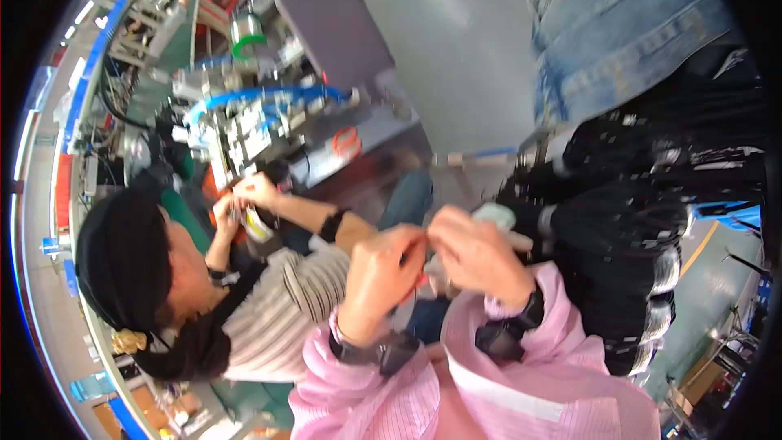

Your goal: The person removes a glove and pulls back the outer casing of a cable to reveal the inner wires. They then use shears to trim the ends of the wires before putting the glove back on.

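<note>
Pink-sleeved left hand (383, 265) and right hand (476, 257) raised together at centre, fingertips pinched shut on a small item too hidden to identify, pale green object (495, 216) just behind the right hand, co-worker in striped top (285, 310) left, handling parts near a machine (261, 114).

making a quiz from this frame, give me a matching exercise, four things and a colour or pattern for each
Things:
1. wearer's sleeves
2. co-worker's shirt
3. air hoses on the machine
4. co-worker's cap

Colours:
A. blue
B. black
C. pink
D. black and white stripes

Pairs: 1-C, 2-D, 3-A, 4-B
</note>
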The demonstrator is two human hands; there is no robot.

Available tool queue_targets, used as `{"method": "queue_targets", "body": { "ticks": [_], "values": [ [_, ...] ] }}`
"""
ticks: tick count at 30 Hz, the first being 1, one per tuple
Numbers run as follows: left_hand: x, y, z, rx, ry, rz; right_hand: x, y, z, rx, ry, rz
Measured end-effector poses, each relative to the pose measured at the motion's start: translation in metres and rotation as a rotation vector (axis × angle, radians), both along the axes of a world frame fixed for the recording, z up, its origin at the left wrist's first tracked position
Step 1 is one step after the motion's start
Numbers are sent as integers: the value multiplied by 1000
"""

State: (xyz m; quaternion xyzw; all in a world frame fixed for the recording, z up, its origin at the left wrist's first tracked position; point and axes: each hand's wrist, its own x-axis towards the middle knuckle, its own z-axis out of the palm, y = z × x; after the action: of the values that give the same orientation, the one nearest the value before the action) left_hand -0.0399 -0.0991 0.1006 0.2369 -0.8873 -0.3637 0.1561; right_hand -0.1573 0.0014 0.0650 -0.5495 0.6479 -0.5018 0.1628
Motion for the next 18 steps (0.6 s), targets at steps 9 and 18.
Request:
{"method": "queue_targets", "body": {
  "ticks": [9,18],
  "values": [
    [21,8,-31,22,90,84,24,2,-23,-81,-8,-67],
    [41,4,-37,79,130,8,31,4,-26,3,157,-7]
  ]
}}
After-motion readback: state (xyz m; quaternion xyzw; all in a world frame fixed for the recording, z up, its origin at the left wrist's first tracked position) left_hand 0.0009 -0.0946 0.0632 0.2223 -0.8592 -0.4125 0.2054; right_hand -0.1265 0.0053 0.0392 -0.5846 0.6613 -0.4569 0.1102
